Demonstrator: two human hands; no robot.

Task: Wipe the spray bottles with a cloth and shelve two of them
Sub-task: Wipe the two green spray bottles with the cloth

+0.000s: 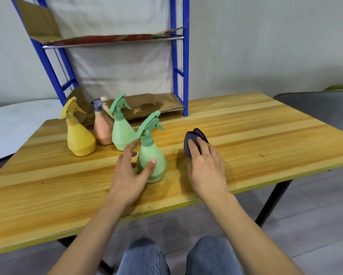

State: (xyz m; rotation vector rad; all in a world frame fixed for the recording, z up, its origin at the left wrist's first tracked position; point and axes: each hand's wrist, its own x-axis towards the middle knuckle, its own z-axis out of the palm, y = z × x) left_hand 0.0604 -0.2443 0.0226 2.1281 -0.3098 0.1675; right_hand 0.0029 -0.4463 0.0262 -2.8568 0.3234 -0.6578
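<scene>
Four spray bottles stand upright on the wooden table (256, 135), none of them on the blue shelf rack (179, 72) that rises at the back edge. Furthest left is the yellow bottle (78, 137). Just right of it and a little further back is the peach bottle (103, 131) with a grey trigger head, and the far green bottle (122, 135) stands close beside that. All three sit in front of the rack's cardboard-lined bottom shelf (152, 107).

Nearer the person, the left hand (130, 174) wraps the near green bottle (152, 153). Its thumb lies on the front of the body and its fingers reach round the left and back, where their contact is hidden. To the right, apart from that bottle, the dark cloth (191, 138) lies folded on the tabletop. The right hand (205, 165) grips it, fingers curled over its near side.
</scene>
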